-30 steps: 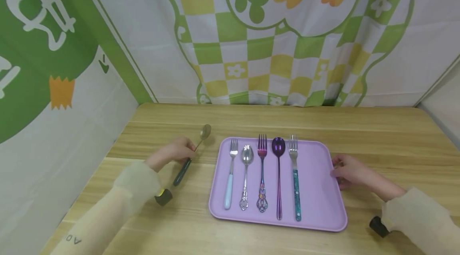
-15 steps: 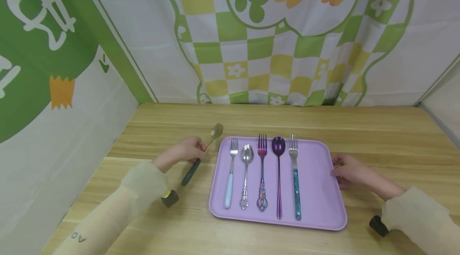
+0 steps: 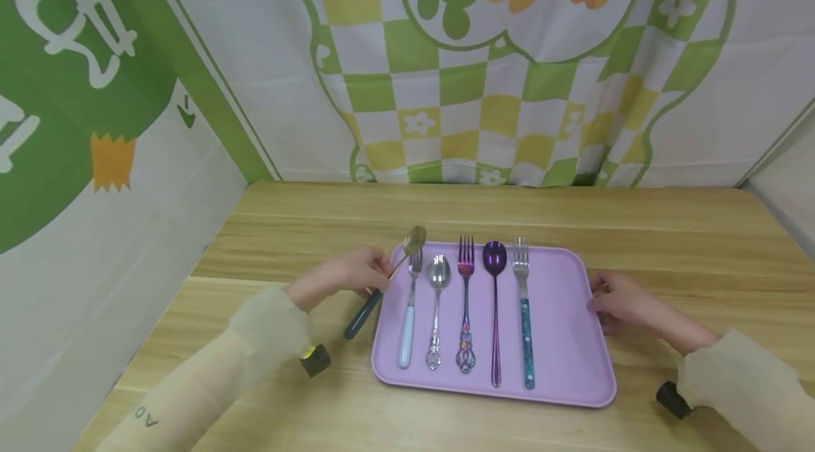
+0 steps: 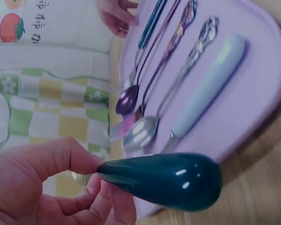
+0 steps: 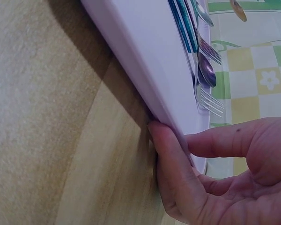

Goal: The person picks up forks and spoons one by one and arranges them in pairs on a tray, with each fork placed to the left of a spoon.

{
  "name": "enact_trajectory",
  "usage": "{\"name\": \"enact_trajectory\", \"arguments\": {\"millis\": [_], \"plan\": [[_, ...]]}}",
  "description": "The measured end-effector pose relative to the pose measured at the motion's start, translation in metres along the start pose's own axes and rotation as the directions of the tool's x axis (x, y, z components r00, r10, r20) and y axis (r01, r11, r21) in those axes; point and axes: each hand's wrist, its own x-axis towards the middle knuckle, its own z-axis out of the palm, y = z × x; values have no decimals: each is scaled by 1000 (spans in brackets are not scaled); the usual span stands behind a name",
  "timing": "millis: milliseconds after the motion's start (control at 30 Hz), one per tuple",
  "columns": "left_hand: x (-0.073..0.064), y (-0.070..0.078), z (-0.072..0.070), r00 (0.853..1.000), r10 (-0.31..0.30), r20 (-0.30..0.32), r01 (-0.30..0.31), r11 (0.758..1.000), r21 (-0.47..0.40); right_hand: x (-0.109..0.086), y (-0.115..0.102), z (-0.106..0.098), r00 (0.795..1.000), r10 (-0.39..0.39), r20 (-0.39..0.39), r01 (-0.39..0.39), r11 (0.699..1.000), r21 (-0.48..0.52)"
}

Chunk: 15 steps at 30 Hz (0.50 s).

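My left hand (image 3: 359,271) pinches a spoon with a dark teal-green handle (image 4: 178,182) near where the handle meets its neck. Its gold-toned bowl (image 3: 415,239) is above the head of the leftmost fork, over the left edge of a lilac tray (image 3: 567,339). At the tray's right edge, my right hand (image 3: 627,305) pinches the rim between thumb and fingers. Side by side on the tray lie a light-blue-handled fork (image 3: 406,335), an ornate silver spoon (image 3: 438,272), an iridescent fork (image 3: 466,268), a purple spoon (image 3: 494,259) and a teal-handled fork (image 3: 526,342).
The tray rests on a wooden table (image 3: 286,226). Behind the table hangs a checked green and yellow curtain (image 3: 458,119), and a printed green and white sheet (image 3: 165,190) borders the left side.
My left hand has carried the green-handled spoon to the right, from the bare table to over the tray's left edge. The right hand stays on the rim.
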Motion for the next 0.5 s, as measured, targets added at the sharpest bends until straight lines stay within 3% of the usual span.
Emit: {"name": "enact_trajectory", "arguments": {"millis": [500], "plan": [[1, 24, 25, 998, 13, 65, -9, 998, -64, 1, -1, -1, 1000, 5, 6, -5, 1000, 1]]}}
